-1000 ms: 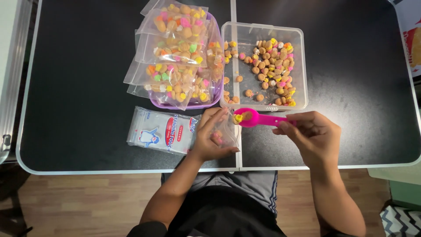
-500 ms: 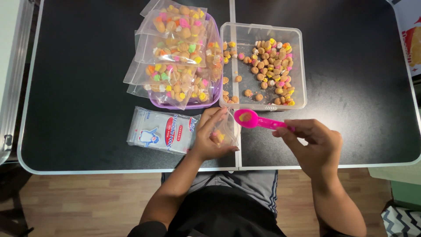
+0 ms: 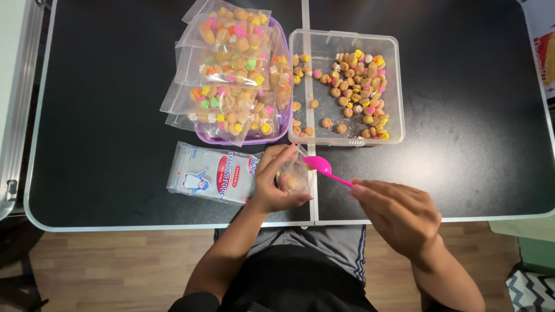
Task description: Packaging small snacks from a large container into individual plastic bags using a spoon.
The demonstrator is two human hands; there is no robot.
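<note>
My left hand [image 3: 275,182] grips a small clear pouch [image 3: 296,176] partly filled with little biscuits, held upright near the table's front edge. My right hand [image 3: 396,212] holds a pink plastic spoon [image 3: 324,169] by its handle, the bowl tipped at the pouch's open mouth. Just beyond stands a clear rectangular tub [image 3: 396,86] with loose brown biscuits topped in coloured icing. To its left a purple tray [image 3: 284,124] is piled with several filled clear pouches [image 3: 228,75].
A flat pack of empty pouches [image 3: 211,173] lies left of my left hand. The black table [image 3: 104,115] has a centre seam and a pale rim; wooden floor shows below it. A printed package edge [image 3: 544,52] sits at the far right.
The spoon has moved down and left from near the tub to the pouch's mouth. My right hand has dropped lower toward the table edge. My left hand still holds the pouch.
</note>
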